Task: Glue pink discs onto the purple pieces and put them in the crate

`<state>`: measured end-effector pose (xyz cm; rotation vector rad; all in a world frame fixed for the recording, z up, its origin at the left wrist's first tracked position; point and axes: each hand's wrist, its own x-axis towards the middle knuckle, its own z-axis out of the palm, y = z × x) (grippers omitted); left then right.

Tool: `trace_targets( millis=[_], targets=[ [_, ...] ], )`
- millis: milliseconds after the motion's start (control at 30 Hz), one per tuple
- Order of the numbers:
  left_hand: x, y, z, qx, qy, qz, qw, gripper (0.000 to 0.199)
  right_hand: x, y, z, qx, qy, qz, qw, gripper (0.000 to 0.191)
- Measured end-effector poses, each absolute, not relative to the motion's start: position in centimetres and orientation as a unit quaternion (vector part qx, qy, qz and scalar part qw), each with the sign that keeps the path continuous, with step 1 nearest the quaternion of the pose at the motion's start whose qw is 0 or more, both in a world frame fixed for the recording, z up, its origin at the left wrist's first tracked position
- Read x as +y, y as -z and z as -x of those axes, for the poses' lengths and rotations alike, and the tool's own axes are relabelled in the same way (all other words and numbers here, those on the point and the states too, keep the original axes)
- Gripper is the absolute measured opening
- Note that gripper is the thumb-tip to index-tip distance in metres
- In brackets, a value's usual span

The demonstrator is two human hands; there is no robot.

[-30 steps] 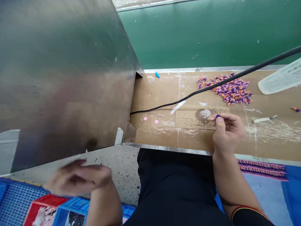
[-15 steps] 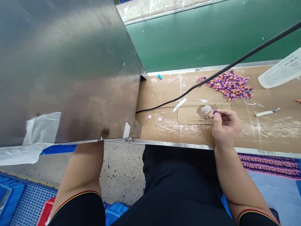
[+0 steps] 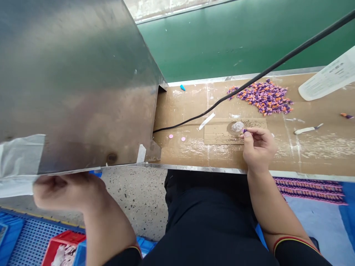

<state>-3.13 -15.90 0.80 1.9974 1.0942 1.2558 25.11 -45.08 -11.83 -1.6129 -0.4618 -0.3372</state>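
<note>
a small purple piece (image 3: 244,130) is being pinched between the thumb and fingertips of the right hand (image 3: 260,149), just beside a clear cup (image 3: 237,127). the cup is being supported by a brown card (image 3: 217,136), which is lying on the cardboard (image 3: 191,153) of the bench. beyond the right hand, a pile (image 3: 267,98) of purple, pink and orange pieces is being crossed at its left side, in the view, by a black cable (image 3: 210,109). to the right, a white-handled tool (image 3: 305,130) is lying near a tilted translucent container (image 3: 324,81). to the left, a white strip (image 3: 206,121) is lying by the card, with two pink discs (image 3: 183,139) lying nearer the metal box (image 3: 83,74) and a blue tip (image 3: 182,87) lying towards the far edge. the left hand (image 3: 69,192) is being shown blurred, its fingers curled, near the box's lower edge; whether anything is being held there cannot be told. below it, a red bin (image 3: 63,242) is being seen.
</note>
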Motion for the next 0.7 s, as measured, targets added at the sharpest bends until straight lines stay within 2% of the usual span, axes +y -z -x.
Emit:
trace_targets(
  millis=[67,100,133,200,333,433,567,700],
  targets=[
    [-19.4,1.5,3.5,0.400,-0.582,-0.679,0.202,0.068,-45.1,11.9,-25.0,-0.206,0.145,0.715,0.652,0.004],
    [-21.6,2.8,3.6,0.394,-0.592,-0.665,0.228,0.063,-45.0,11.9,-25.0,-0.207,0.141,0.717,0.651,0.005],
    [-23.9,4.1,3.5,0.386,-0.560,-0.670,0.299,0.053,-45.0,12.0,-25.0,-0.208,0.138,0.719,0.649,0.005],
    [-28.1,6.4,2.6,0.336,-0.371,-0.680,0.535,0.027,-45.0,12.1,-25.0,-0.210,0.135,0.722,0.645,0.007],
    [-32.5,8.7,-3.0,0.297,-0.215,-0.623,0.691,0.041,-44.9,12.1,-25.1,-0.212,0.146,0.726,0.638,0.007],
    [-32.4,8.7,-8.4,0.265,-0.097,-0.433,0.856,0.037,-44.8,12.0,-25.1,-0.208,0.157,0.723,0.639,0.006],
    [-31.5,8.5,-13.5,0.197,-0.037,-0.398,0.895,0.032,-44.7,12.1,-25.1,-0.194,0.162,0.727,0.639,0.007],
    [-31.1,9.2,-15.3,0.213,-0.060,-0.395,0.892,0.022,-44.7,12.4,-25.2,-0.192,0.156,0.734,0.633,0.008]
  ],
)
